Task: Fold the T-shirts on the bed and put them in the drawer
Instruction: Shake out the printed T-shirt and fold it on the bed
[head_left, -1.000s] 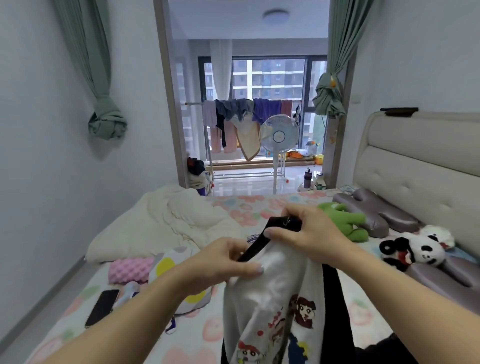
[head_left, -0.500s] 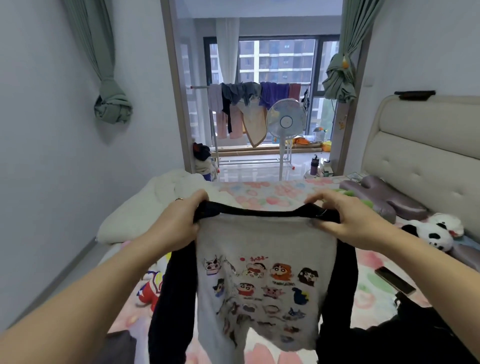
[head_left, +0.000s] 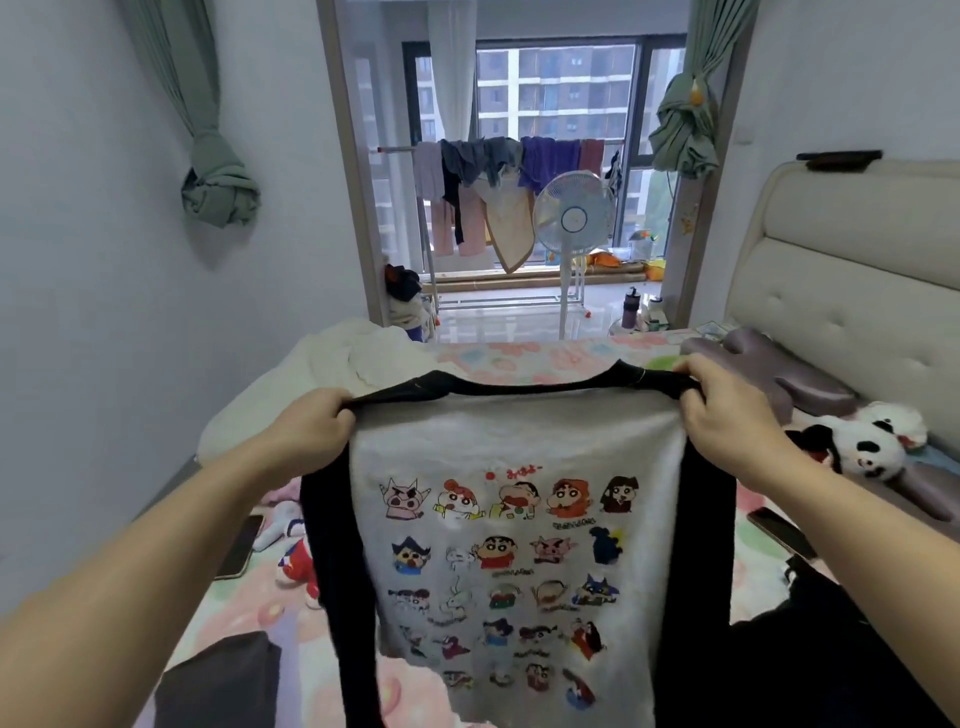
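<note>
Grip: your left hand (head_left: 311, 431), right hand (head_left: 727, 410) pinch T-shirt (head_left: 514, 452) shoulders.
Risk: dangling sleeves (head_left: 332, 551) may bunch underneath at 6 o'clock.

This is a bedroom in a lived-in flat. A bed (head_left: 519, 358) with a pink flowered sheet fills the floor between two plain walls, backed by a padded, buttoned headboard (head_left: 852, 291). On it lie a rumpled cream blanket (head_left: 332, 364), a purple pillow (head_left: 795, 384) and a plush panda (head_left: 862, 447). Green curtains, the left curtain (head_left: 218, 192) and the right curtain (head_left: 680, 135), are knotted up beside a wide doorway onto a glazed balcony. There, laundry (head_left: 550, 161) hangs over a drying rack, a standing fan (head_left: 574, 218) is on the tiled floor, and a high-rise apartment block (head_left: 556, 88) shows through the window.
</note>
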